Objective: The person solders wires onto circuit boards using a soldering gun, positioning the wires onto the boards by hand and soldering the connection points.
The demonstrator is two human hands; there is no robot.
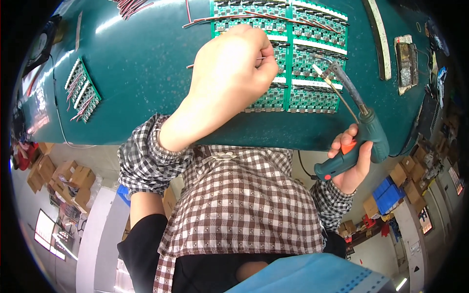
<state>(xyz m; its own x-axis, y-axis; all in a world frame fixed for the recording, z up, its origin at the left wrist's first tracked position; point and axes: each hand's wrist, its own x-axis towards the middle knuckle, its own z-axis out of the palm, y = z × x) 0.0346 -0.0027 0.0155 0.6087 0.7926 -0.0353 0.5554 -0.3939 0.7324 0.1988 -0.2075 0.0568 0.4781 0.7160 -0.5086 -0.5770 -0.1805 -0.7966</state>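
Observation:
My left hand (232, 71) is closed in a pinch over the left part of the green circuit board panels (320, 49). A thin wire (260, 58) shows between its thumb and fingers; the palm hides most of it. In my right hand (359, 168) is a dark green soldering gun (373, 134) with an orange trigger, its fingers wrapped round the handle. The gun's tip and thin metal feed tube point up and left, over the right-hand panel. Red, black and white wires (254, 16) lie across the upper rows of boards.
A smaller board panel with wires attached (84, 90) lies at the left of the green tabletop (146, 97). A bundle of loose wires (129, 7) is at the far edge. On the right are a long pale strip (378, 39) and a worn dark block (405, 63). Cardboard boxes (73, 180) stand beyond the table.

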